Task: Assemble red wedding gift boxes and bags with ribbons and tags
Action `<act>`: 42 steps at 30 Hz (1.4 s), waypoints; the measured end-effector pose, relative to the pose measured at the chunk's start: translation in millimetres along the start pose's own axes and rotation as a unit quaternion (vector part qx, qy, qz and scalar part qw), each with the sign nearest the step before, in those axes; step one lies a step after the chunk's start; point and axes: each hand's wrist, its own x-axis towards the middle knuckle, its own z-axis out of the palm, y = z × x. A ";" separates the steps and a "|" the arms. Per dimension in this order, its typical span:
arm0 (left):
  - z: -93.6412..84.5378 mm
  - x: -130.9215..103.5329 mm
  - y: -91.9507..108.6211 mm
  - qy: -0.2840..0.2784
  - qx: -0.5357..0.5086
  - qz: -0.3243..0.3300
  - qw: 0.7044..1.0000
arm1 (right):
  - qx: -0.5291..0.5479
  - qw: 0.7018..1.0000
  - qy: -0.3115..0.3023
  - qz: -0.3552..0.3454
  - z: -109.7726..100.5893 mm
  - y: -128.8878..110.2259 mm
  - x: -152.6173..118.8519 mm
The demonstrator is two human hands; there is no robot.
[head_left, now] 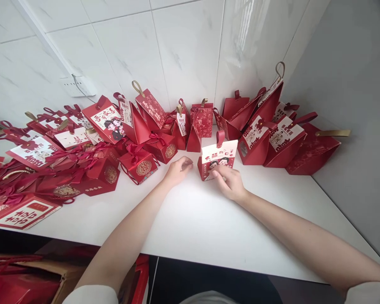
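Note:
A small red gift box [205, 171] with a white top flap, a red ribbon loop and a cartoon couple stands upright on the white table. My right hand [230, 182] is at its front, fingers curled against the printed face and covering part of it. Just left of the box, my left hand [177, 169] rests near the tabletop, fingers loosely bent and nothing visible in them. Closest to that hand on its left is a red cube-shaped box [140, 166] with a bow and a gold round emblem.
Several peaked red boxes [255, 145] line the right side by the grey panel [351, 126]. More red boxes [96, 175] crowd the left of the table [190, 228]. A tiled wall [183, 50] is behind. Below the front edge is a cardboard carton [68, 276] holding red items.

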 end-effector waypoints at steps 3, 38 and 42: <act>-2.0 -1.2 7.7 0.022 0.012 0.024 0.999 | 0.007 0.982 0.184 0.038 -0.6 1.4 3.4; -25.4 5.8 -19.4 -0.083 -0.257 -0.131 0.954 | 0.342 0.895 -0.059 0.282 -5.6 51.6 11.8; -24.9 5.2 -19.0 -0.079 -0.258 -0.139 0.953 | 0.337 0.897 -0.044 0.283 -4.5 51.7 11.2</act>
